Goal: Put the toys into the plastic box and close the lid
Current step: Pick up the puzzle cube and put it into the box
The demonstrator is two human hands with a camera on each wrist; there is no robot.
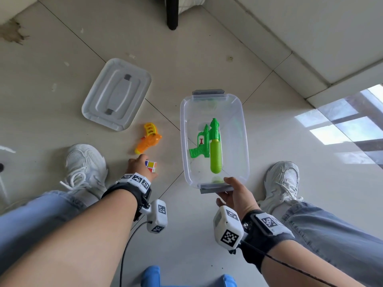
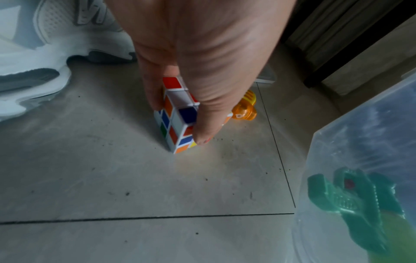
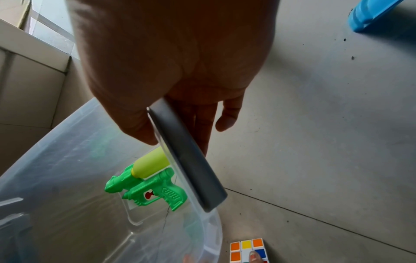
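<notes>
The left hand pinched the puzzle cube by its flat sides; it looked light and hard. The right hand gripped the plastic box at its grey latch.

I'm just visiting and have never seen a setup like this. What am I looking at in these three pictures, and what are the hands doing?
No machine here: a person wears three cameras. The big picture comes from the head, looking down at the floor; the other two come from each wrist, looking along the fingers. The left hand grips a colourful puzzle cube on the floor. The right hand holds the grey handle of a clear plastic box. Inside the box lies a green water pistol. An orange toy pistol and the box's lid lie on the floor.
</notes>
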